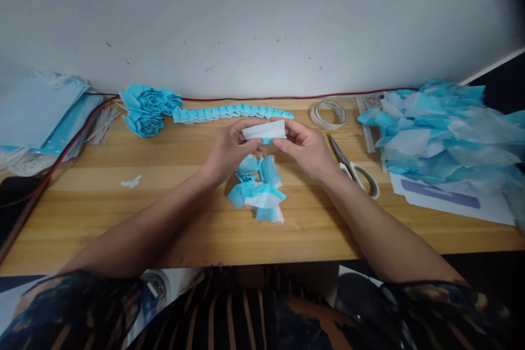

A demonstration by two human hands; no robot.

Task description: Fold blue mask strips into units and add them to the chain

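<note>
The scene is evenly and fairly brightly lit, with soft light that seems to fall from above. The wall [262,16] looks pale grey and darkens towards the upper corners, where a black vignette cuts in at the top right. The tabletop [123,219] shows a mild sheen and only faint, soft shadows under the forearms and beneath the paper pieces [258,191]. Wide-lens distortion bows the tabletop's far edge and stretches things at the sides. The pile of blue paper [447,131] at the right edge is smeared and soft. The centre is reasonably sharp; the bottom is dim.
</note>
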